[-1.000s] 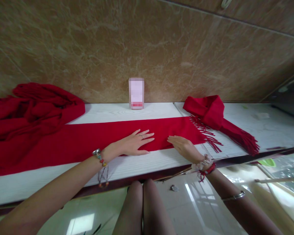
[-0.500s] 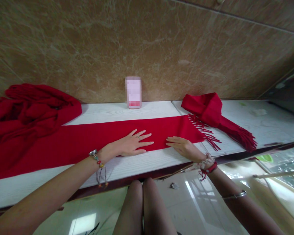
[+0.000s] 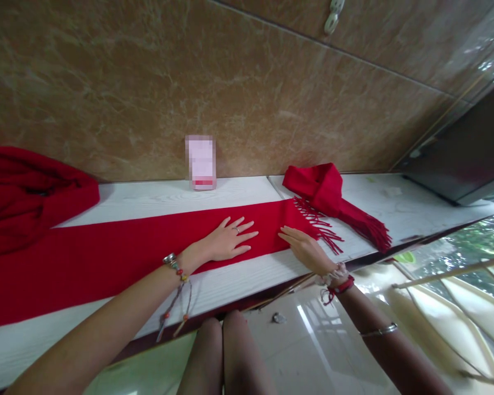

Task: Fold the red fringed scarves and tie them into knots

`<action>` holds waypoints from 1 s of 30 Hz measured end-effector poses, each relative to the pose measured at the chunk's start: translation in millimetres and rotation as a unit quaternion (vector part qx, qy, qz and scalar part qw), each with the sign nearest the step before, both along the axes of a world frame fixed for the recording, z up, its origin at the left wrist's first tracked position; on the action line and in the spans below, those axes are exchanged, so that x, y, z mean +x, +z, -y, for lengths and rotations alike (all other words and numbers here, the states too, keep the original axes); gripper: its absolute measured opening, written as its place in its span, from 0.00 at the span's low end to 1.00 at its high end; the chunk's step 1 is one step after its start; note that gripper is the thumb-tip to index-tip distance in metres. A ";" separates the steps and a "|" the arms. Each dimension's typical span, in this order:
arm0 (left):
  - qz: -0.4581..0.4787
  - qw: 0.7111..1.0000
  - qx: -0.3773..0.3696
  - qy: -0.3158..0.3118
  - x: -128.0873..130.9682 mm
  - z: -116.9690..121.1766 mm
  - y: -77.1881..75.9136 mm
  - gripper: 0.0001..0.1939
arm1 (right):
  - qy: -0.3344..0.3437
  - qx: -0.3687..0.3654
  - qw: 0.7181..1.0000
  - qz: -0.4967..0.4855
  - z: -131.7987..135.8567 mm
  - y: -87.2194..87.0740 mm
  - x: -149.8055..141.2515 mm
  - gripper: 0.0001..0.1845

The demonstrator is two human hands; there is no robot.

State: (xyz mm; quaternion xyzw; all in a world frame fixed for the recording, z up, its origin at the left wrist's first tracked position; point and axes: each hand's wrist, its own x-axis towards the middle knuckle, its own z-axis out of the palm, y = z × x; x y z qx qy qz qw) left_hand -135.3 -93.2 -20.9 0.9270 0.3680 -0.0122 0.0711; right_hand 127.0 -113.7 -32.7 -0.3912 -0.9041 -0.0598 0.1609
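Observation:
A long red scarf (image 3: 144,241) lies stretched flat along the white wood-grain tabletop, with fringe at its right end. Spread out on its middle stretch is my left hand (image 3: 226,241), palm down and fingers apart, a ring on one finger. My right hand (image 3: 307,248) rests near the scarf's fringed end, fingers stretched out close together and lying on the cloth. Just beyond the fringe sits a looped red scarf piece (image 3: 323,189) with its own tasselled end toward the front edge. At the far left, the red cloth is bunched in a heap (image 3: 37,192).
A blurred pale pink box-like object (image 3: 201,162) stands against the brown marbled wall (image 3: 148,82). A dark panel-like object (image 3: 456,148) is on the right end of the table. My knees (image 3: 222,351) are below the front edge, with a railing (image 3: 453,271) at right.
The view has swung to the right, so things appear shifted left. My left hand has slid along the scarf slightly toward its fringed end; the right hand is now closer to the fringe.

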 end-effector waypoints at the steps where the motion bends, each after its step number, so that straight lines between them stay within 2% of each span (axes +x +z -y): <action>1: 0.002 1.000 0.002 0.001 -0.9 0.1 -1.1 0.25 | 0.002 -0.005 1.000 -0.004 0.0 0.3 4.4 0.23; 7: 0.014 1.000 -0.001 0.015 -2.6 -0.2 2.3 0.22 | 0.043 -0.045 0.998 -0.032 2.1 5.6 23.1 0.22; 11: 0.005 0.999 0.027 0.037 10.8 -1.3 9.0 0.22 | 0.058 -0.051 0.996 -0.033 1.7 5.3 32.1 0.22; 14: -0.008 0.997 0.054 0.055 28.6 -1.7 16.3 0.24 | 0.043 -0.024 0.998 -0.039 -0.1 1.7 38.8 0.20; 18: -0.002 0.998 0.045 0.036 52.5 -7.2 22.7 0.26 | -0.010 0.018 0.999 -0.039 -2.9 0.1 43.9 0.17; 21: 0.007 1.000 0.007 0.002 63.8 -15.0 18.7 0.27 | -0.009 0.044 0.998 -0.048 -4.0 3.2 45.3 0.15; 25: 0.013 0.999 -0.017 -0.025 67.6 -22.3 5.0 0.28 | 0.009 0.077 0.992 -0.098 -2.5 5.9 48.5 0.15; 30: 0.026 0.999 -0.014 -0.030 65.6 -24.0 -5.5 0.27 | 0.026 0.014 0.997 -0.072 3.3 2.8 55.2 0.17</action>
